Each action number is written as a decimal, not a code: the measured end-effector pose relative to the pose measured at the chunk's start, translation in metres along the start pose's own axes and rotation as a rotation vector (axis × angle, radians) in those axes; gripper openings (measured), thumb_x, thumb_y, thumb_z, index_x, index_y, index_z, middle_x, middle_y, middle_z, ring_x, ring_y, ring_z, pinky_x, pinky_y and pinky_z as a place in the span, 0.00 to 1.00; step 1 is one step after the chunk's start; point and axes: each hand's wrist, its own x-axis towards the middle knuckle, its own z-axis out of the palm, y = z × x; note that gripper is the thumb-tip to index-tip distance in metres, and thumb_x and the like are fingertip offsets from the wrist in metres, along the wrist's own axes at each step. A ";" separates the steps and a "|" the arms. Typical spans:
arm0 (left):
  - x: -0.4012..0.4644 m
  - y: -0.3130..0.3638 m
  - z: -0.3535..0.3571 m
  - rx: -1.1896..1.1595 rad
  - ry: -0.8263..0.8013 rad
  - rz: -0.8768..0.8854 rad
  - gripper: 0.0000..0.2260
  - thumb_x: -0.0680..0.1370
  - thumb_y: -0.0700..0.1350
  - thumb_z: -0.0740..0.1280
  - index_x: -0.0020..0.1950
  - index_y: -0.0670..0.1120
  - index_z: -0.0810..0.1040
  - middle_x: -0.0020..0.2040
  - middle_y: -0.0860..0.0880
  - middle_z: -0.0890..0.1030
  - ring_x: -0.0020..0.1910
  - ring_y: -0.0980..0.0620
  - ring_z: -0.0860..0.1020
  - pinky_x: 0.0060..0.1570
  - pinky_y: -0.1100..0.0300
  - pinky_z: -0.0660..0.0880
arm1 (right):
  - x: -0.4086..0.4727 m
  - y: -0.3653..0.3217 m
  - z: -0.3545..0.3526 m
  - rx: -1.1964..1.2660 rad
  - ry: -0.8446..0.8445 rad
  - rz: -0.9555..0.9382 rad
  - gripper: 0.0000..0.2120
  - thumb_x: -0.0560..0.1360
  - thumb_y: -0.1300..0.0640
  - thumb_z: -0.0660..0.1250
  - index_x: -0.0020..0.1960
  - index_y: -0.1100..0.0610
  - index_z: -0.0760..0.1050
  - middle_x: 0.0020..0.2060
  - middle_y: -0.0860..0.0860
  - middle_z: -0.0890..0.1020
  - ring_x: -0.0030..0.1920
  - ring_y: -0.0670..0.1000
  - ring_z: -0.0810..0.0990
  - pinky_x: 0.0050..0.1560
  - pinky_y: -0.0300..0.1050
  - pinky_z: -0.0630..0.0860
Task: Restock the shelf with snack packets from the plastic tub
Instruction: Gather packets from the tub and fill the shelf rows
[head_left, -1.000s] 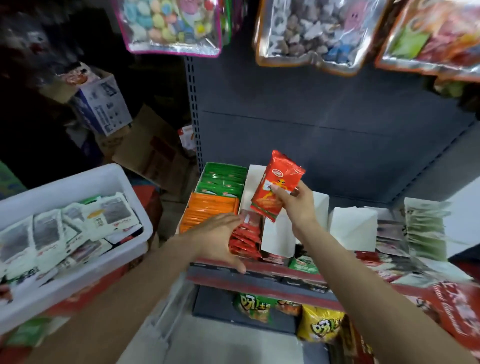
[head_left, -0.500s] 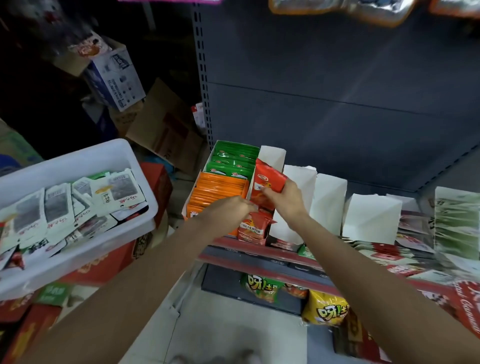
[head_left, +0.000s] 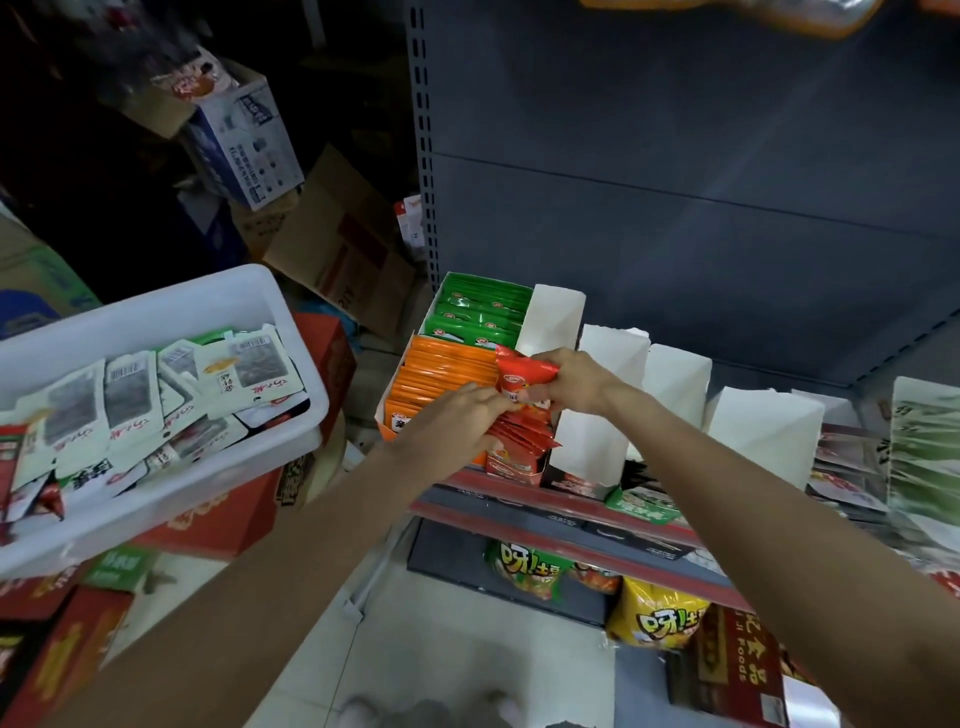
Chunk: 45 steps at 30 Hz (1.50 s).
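Step in hand: seating one red snack packet (head_left: 522, 382) into the row of red packets (head_left: 522, 441) in the display carton on the shelf (head_left: 550, 501).

Right hand (head_left: 571, 382): fingers curled round the packet's upper right end, pinching it. The packet stands tilted, its lower edge down among the tops of the red row, just under my fingers.

Left hand (head_left: 457, 421): fingers stretched fairly straight, lying on the row just left of the packet and touching its near face. It seems to be pressing the row toward me to keep a gap; whether the fingertips pinch anything I cannot tell, they are hidden behind the packet.

Orange packets (head_left: 441, 374) sit directly left of my fingers, green packets (head_left: 480, 317) beyond those. White carton flaps (head_left: 553, 319) rise to the right of my right hand.

Plastic tub (head_left: 171, 312) is well to the left of both hands, with many white packets (head_left: 156, 395) lying in it, so restocking looks far from done.

Next move, as I judge it: push the packet straight down until its top is level with the row, let go with the right hand, then ease the left away so the row closes up. Risk: the packet crumples or rides up if the gap shuts early.
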 end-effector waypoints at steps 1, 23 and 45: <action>-0.002 0.000 0.000 -0.005 0.014 -0.007 0.24 0.77 0.46 0.66 0.72 0.46 0.65 0.68 0.49 0.71 0.67 0.51 0.66 0.65 0.60 0.61 | 0.002 0.001 -0.002 0.038 -0.039 0.036 0.16 0.73 0.56 0.71 0.58 0.59 0.76 0.46 0.55 0.80 0.48 0.59 0.81 0.51 0.48 0.79; -0.002 0.012 0.007 -0.303 0.010 -0.173 0.38 0.73 0.42 0.72 0.76 0.46 0.54 0.73 0.48 0.60 0.71 0.50 0.62 0.67 0.58 0.62 | -0.016 -0.010 -0.021 -0.046 -0.199 0.077 0.18 0.77 0.61 0.61 0.67 0.58 0.71 0.56 0.55 0.78 0.60 0.53 0.76 0.58 0.47 0.75; -0.228 -0.189 -0.087 -0.168 0.565 -0.788 0.19 0.77 0.38 0.64 0.67 0.39 0.68 0.65 0.40 0.69 0.65 0.40 0.68 0.62 0.49 0.66 | 0.032 -0.243 0.184 -0.148 0.007 -0.328 0.24 0.77 0.60 0.61 0.72 0.61 0.62 0.68 0.58 0.67 0.69 0.60 0.67 0.64 0.49 0.66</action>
